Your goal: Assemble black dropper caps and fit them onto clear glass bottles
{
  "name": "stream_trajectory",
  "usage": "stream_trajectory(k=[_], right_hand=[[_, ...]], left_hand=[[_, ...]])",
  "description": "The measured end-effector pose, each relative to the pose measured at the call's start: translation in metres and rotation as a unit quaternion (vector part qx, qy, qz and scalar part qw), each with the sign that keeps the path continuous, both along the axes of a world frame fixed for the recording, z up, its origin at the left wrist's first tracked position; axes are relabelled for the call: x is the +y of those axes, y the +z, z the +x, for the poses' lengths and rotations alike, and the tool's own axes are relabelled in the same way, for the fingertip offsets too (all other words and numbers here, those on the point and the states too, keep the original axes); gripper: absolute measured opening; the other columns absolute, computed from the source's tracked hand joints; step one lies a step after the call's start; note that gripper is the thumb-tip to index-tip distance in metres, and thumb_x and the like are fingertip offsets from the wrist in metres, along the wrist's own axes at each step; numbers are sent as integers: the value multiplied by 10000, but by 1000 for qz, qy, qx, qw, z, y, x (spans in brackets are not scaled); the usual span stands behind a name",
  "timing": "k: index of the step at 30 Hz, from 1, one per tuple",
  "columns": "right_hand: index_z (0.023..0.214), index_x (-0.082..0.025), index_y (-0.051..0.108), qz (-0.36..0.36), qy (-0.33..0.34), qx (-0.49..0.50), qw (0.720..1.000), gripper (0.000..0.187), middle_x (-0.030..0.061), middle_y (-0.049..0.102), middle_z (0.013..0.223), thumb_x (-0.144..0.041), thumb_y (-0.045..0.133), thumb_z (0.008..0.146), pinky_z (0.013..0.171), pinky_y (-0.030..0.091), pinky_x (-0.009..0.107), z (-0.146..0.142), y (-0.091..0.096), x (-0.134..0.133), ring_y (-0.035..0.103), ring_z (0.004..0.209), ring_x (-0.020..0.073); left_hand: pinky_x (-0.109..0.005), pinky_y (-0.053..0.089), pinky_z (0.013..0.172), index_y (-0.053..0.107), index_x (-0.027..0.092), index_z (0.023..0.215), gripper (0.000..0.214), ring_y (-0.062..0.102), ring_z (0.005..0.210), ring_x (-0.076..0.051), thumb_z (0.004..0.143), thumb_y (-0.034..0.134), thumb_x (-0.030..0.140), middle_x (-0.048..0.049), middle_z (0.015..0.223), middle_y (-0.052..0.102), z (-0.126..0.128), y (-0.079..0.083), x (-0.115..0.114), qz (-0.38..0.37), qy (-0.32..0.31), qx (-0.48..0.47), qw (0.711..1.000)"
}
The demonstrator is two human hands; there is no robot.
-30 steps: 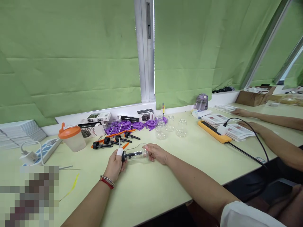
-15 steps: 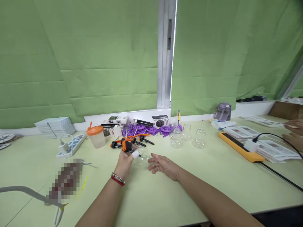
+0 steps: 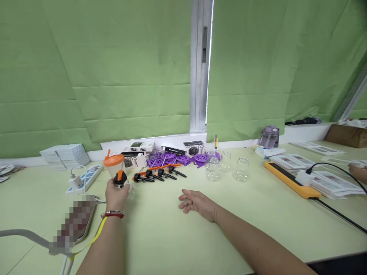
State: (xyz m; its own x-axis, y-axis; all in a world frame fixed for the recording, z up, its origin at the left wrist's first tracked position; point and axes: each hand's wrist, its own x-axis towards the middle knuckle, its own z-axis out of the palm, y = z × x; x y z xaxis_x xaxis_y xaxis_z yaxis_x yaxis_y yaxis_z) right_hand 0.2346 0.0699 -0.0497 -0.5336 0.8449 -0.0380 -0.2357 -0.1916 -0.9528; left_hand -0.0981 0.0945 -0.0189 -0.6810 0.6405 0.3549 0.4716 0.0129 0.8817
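My left hand (image 3: 115,196) is closed around a clear bottle (image 3: 131,192) with a black and orange top (image 3: 120,177). It is on the left, just in front of a frosted cup with an orange lid (image 3: 114,162). Fingers hide much of the bottle. My right hand (image 3: 197,202) is open near the middle of the table, palm facing left, holding nothing. Several black tops with stems (image 3: 155,175) lie in a row beyond the hands, with orange strips behind them. Several clear bottles (image 3: 240,170) stand farther right.
Purple plastic parts (image 3: 185,159) and small boxes (image 3: 134,161) lie along the wall. A white power strip (image 3: 91,176) and a phone-like slab (image 3: 86,225) are at left. At right are a yellow power strip (image 3: 286,178), printed sheets (image 3: 332,183) and another person's hand (image 3: 358,172).
My left hand has moved left with the bottle, away from my right hand. The right hand has barely moved. The other person's hands at the far right have shifted.
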Motion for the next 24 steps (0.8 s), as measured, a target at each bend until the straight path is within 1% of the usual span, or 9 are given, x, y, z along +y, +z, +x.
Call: stream_trajectory(k=[7,11,14,18,19,21,22,23,24], right_hand=[[944,-107,641,6,1,-13,1000,499,121,582,1000,-584,598,804,715,519,326,1,2,-1,632,853,192],[960,-104,633,5,8,-12,1000,502,129,568,1030,-581,599,806,721,515,331,1,2,-1,638,859,199],[1075,-124,597,-2,0,-1,1000,539,128,552,1065,-574,636,779,713,516,338,1,1,-2,644,846,198],[1232,-175,508,13,-21,-2,1000,587,110,535,1082,-521,655,781,680,515,333,-2,-8,4,642,845,193],[1241,-179,502,28,-36,-21,999,574,105,535,1080,-502,649,789,666,512,325,-3,-11,9,636,844,189],[1246,-180,503,84,-80,-97,989,537,95,547,1068,-454,635,804,655,501,311,-5,-15,22,616,825,173],[1246,-180,508,125,-112,-150,974,516,90,561,1057,-421,632,807,672,498,315,-7,-16,31,603,799,163],[1249,-178,515,174,-137,-210,952,493,86,577,1049,-382,625,814,718,495,326,-9,-16,40,593,788,157],[1251,-179,525,227,-167,-266,922,469,90,577,1080,-334,619,818,781,486,335,-10,-15,50,588,813,158]], left_hand=[[-348,504,800,542,165,1015,452,626,829,-211,576,645,185,-54,909,643,1,-3,0,-7,8,-4,1000],[-368,505,788,534,188,1016,463,620,812,-212,568,652,188,-39,882,633,0,-5,0,-25,11,1,1000],[-411,497,790,509,209,1032,491,610,804,-227,566,665,207,-31,857,615,-2,-5,-1,-40,14,7,999],[-450,480,832,406,217,1163,650,604,872,-251,571,676,208,-57,931,601,-5,-6,-2,-33,21,8,999],[-451,473,857,375,219,1193,689,602,903,-252,574,676,202,-64,969,599,-5,-6,-2,-24,21,9,999],[-443,452,912,331,210,1235,743,590,985,-252,578,678,206,-87,1066,579,-3,-5,-3,15,20,19,1000],[-438,440,937,320,199,1251,764,576,1030,-255,578,681,218,-102,1120,558,-1,-4,-4,45,21,29,998],[-436,429,958,317,183,1263,783,559,1072,-262,575,686,234,-119,1169,530,2,-2,-6,78,25,42,996],[-441,418,973,320,166,1274,801,538,1111,-274,569,692,251,-137,1215,497,7,1,-8,109,31,59,992]])
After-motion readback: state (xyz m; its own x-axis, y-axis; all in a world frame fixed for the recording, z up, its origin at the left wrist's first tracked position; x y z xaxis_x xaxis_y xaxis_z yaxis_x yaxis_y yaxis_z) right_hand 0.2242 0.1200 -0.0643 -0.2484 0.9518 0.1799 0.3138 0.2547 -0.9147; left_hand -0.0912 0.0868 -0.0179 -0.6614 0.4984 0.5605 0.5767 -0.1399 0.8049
